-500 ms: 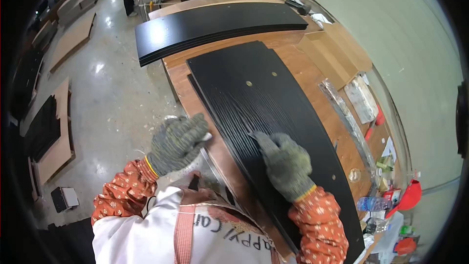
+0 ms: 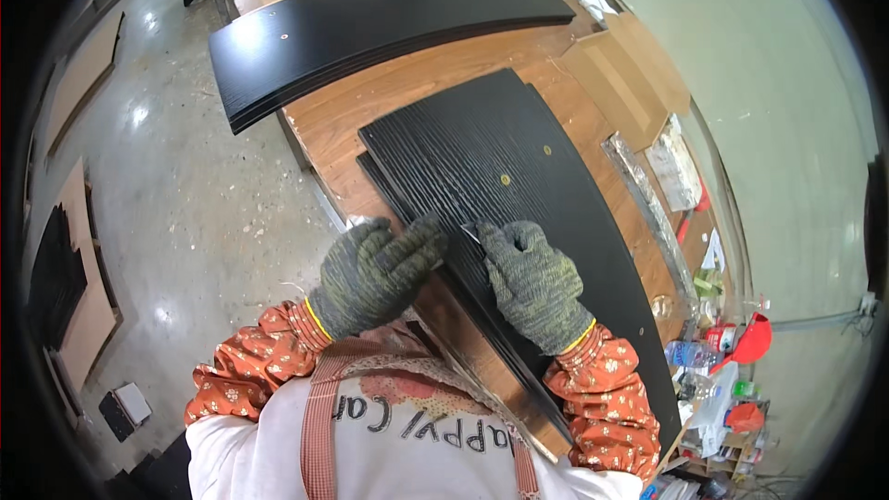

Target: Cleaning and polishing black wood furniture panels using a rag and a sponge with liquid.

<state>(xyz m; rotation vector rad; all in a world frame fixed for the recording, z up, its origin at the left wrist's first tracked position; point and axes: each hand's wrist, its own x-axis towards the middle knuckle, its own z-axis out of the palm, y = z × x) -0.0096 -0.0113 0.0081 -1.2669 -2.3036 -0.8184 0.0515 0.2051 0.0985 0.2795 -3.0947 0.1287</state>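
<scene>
A black wood-grain board (image 2: 593,222) lies on top of another on the brown table (image 2: 333,143), two small brass-coloured round spots on its face. My right hand (image 2: 537,287), in a grey-green knit glove, pinches a small thin metal blade (image 2: 471,233) over the board near its left edge. My left hand (image 2: 380,264), gloved alike, is at that edge with its fingers curled together. A trace of something white shows under its fingertips, mostly hidden, and I cannot make out what it is.
Beyond lies a stack of black curved boards (image 2: 389,23). On the right are folded cardboard (image 2: 625,74), a long wrapped strip (image 2: 648,213), a plastic bottle (image 2: 693,354) and a red scoop-like thing (image 2: 754,339). More panels (image 2: 83,268) lie on the left, above the floor.
My left hand has moved right, from beside the board onto its edge. My right hand keeps the blade and has shifted slightly up and left. The whole view has turned a little.
</scene>
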